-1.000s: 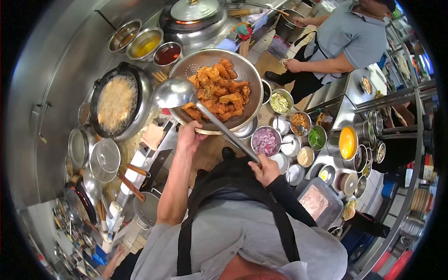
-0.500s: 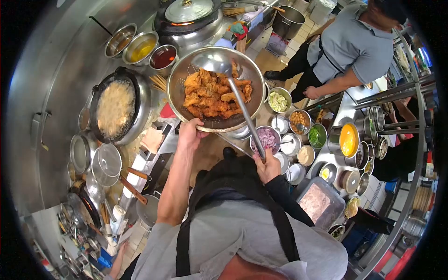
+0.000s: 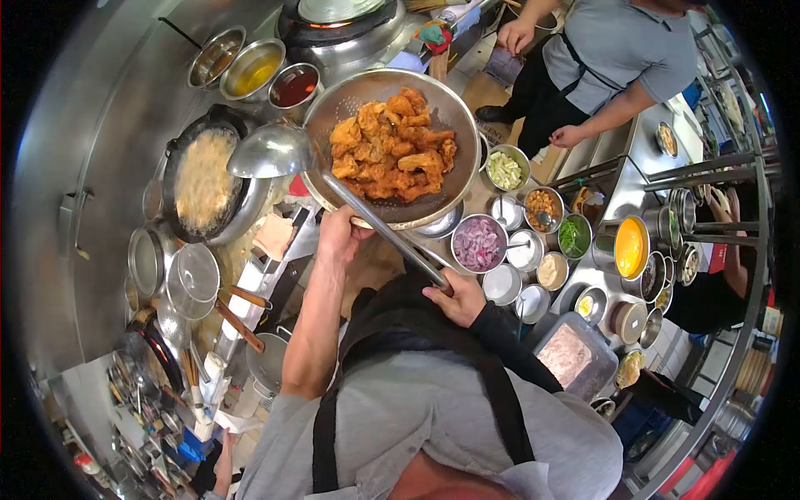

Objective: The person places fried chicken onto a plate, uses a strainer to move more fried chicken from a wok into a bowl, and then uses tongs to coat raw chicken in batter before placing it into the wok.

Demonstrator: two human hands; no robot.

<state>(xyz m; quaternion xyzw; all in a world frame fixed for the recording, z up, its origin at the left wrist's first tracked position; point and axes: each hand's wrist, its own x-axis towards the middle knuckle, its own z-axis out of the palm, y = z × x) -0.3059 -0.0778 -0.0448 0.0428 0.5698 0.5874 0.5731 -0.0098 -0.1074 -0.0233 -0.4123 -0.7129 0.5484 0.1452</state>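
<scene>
My left hand [image 3: 340, 239] grips the near rim of a big metal colander [image 3: 450, 112], holding it up in front of me. Browned fried chicken pieces [image 3: 392, 154] are heaped inside it. In my right hand [image 3: 458, 297] is the long handle of a steel ladle [image 3: 271, 152]. The ladle's bowl hangs at the colander's left side, between it and a wok [image 3: 204, 179] of bubbling, foamy oil. The fingers of my right hand are wrapped round the handle, with the thumb along it.
Pots of yellow oil [image 3: 252, 71] and red sauce [image 3: 294, 86] stand behind the wok. Wire strainers [image 3: 193, 279] lie at left. On the right are several containers, including sliced red onion [image 3: 479, 243] and chopped greens [image 3: 575, 237]. A co-worker [image 3: 612, 58] stands at upper right.
The ladle has swung left, out of the colander and towards the wok. The chicken pieces have shifted in the colander. The co-worker's arms have moved, one now reaching towards the top.
</scene>
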